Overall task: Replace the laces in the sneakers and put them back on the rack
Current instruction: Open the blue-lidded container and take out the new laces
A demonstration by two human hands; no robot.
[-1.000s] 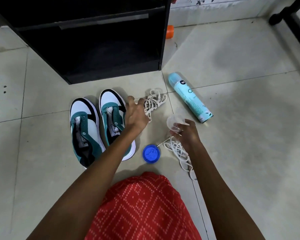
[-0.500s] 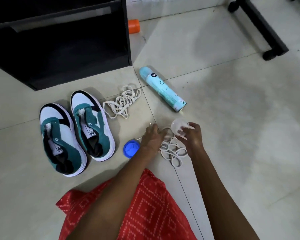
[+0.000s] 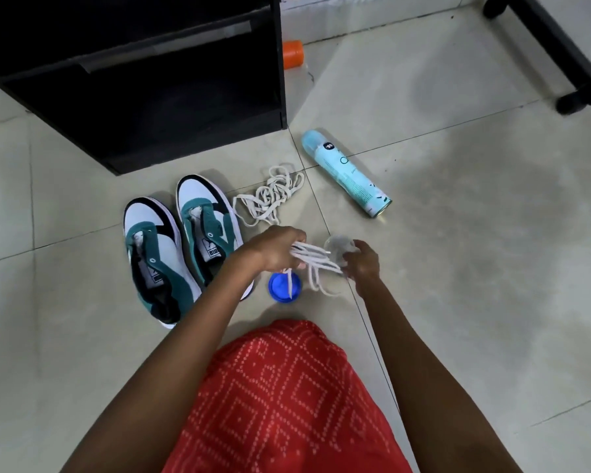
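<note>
Two jobs: my left grip (image 3: pixel 276 251) pinched the white laces (image 3: pixel 316 268) up from the floor (image 3: pixel 458 274), I'd guess for sorting; my right grip (image 3: pixel 363 262) curled round the clear cup (image 3: pixel 336 248).

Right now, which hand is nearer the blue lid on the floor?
Left. The left hand, gripping white laces, is right beside the blue lid; the right hand, holding a clear cup, is farther off to the lid's right.

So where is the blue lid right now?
In the head view the blue lid lies on the floor near centre, just right of the sneakers, under the left hand, a lace dangling across it.
</note>
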